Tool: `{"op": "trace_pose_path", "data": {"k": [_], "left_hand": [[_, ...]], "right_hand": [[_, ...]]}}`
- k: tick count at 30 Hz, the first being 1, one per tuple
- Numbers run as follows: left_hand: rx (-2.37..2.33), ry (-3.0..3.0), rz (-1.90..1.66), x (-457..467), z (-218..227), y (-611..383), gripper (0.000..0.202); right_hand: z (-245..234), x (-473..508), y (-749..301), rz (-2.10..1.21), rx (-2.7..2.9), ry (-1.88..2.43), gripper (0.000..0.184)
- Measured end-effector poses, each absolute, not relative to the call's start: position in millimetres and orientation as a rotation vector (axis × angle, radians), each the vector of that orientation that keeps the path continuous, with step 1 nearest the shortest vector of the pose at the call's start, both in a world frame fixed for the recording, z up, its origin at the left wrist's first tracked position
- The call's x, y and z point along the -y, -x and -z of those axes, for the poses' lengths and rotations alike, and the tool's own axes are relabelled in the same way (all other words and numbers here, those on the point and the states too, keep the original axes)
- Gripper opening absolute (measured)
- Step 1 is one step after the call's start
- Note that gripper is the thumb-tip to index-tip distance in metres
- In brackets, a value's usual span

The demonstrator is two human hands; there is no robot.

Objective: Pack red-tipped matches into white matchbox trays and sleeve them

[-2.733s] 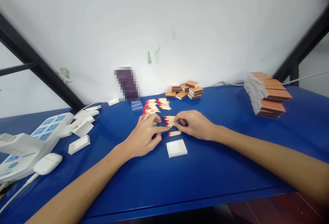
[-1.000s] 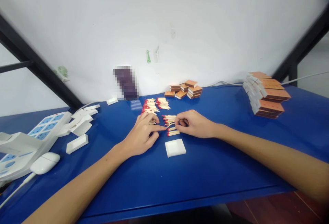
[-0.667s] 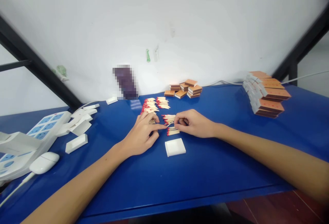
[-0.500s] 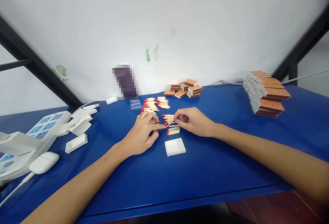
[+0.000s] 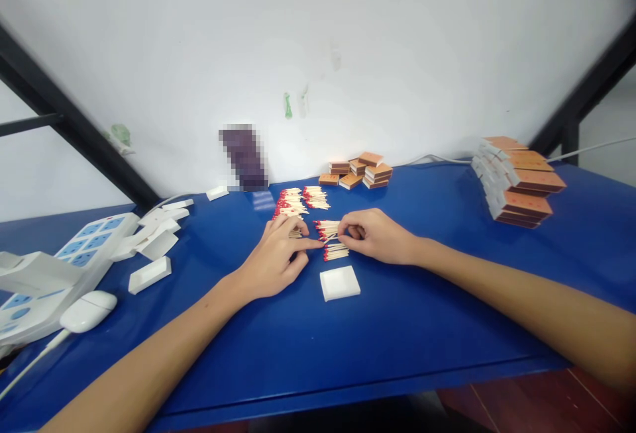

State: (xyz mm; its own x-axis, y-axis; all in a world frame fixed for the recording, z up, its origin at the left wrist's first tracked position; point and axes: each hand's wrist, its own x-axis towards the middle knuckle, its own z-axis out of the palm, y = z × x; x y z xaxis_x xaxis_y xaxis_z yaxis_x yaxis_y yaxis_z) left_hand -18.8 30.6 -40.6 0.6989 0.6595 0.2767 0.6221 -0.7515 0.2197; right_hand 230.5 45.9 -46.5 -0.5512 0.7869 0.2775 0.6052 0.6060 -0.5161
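Left hand (image 5: 283,254): lies palm down, index finger (image 5: 309,245) extended toward the right hand (image 5: 375,237). Right hand: fingers (image 5: 354,219) curl toward the thumb (image 5: 354,244). Left forearm (image 5: 169,340), right forearm (image 5: 511,297): bare, slanting inward.

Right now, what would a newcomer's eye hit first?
Probably the red-headed matches between the left hand and right hand, on the blue table. Next, the orange matchboxes stacked at the right, then the white power strip at far left.

Pale matches (image 5: 337,252) lie in two groups between the left hand (image 5: 279,255) and right hand (image 5: 376,237), red heads toward the left one.
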Motion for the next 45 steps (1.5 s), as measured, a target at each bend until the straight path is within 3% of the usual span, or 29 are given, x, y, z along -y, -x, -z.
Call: {"op": "trace_pose_path", "data": {"k": [45], "left_hand": [[-1.041, -2.808, -0.475, -30.2, 42.0, 17.0, 0.046]], "right_hand": [[46.3, -44.7, -234.5, -0.545, 2.466, 0.977, 0.015]]}}
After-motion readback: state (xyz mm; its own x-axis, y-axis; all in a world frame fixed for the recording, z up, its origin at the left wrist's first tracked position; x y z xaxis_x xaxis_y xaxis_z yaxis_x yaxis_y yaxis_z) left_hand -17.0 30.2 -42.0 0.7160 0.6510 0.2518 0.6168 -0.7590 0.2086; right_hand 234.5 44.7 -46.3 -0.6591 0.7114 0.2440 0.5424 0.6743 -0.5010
